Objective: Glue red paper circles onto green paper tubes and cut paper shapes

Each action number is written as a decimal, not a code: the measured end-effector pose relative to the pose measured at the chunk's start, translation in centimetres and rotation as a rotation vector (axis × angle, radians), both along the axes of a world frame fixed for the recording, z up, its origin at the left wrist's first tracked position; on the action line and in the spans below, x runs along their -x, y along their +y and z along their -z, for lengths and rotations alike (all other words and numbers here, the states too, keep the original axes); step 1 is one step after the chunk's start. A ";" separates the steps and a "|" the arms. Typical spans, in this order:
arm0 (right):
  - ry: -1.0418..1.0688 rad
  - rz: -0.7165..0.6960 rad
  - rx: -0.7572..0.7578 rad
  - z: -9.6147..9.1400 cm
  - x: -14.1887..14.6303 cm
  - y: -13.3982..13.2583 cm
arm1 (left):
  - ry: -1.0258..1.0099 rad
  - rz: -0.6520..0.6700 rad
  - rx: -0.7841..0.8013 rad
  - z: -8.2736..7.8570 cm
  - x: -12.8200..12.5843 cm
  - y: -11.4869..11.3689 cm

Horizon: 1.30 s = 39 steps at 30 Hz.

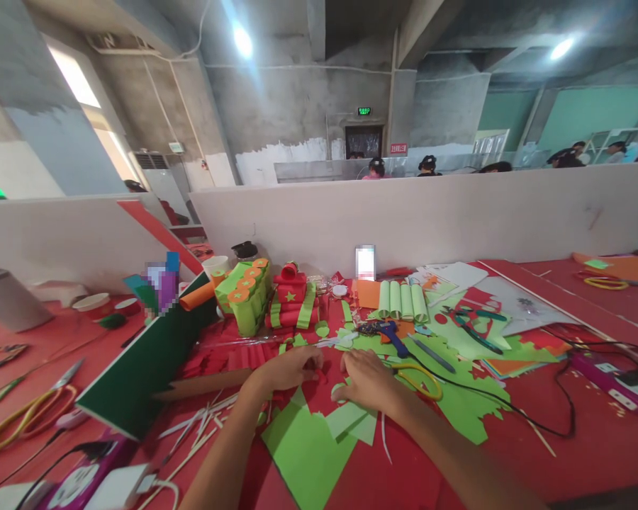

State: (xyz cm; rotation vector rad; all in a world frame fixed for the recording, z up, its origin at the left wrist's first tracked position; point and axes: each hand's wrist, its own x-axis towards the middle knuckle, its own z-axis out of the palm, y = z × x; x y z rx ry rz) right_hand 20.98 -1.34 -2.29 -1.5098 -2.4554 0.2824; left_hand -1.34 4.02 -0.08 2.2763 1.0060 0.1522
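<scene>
My left hand [292, 365] is over the middle of the red table, its fingers curled inward. Whatever it may hold is hidden, and a scrap of red paper [323, 371] shows just beside its fingertips. Facing it, my right hand [368, 382] is closed, with a small pale green paper piece [340, 392] at its fingers. Beneath the hands lie a large green paper sheet [311, 453] and lighter green strips [354, 423]. Yellow-handled scissors [422, 380] and a blue glue gun [394, 338] rest close to my right hand.
Behind my hands stand a green paper model [244, 297] and a red rolled-paper model [292, 301]. Pale green paper rolls [403, 301], pliers [476, 329] and a power strip [614, 382] lie rightward. A dark green board [149, 365] leans at left; a white partition [430, 212] stands behind.
</scene>
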 end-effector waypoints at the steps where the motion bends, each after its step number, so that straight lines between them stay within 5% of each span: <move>1: 0.007 0.003 0.005 0.0 0.0 0.0 | -0.022 0.012 -0.005 -0.1 0.1 0.0; 12: 0.074 -0.023 0.013 -0.2 -0.4 0.3 | -0.213 -0.065 -0.078 -1.1 -0.4 0.1; 27: 0.034 -0.026 -0.012 0.2 -0.4 0.7 | -0.092 -0.053 -0.078 0.8 -1.3 0.3; 39: 0.015 -0.014 -0.018 0.7 -0.2 0.7 | -0.068 -0.041 -0.097 0.4 -1.5 -0.1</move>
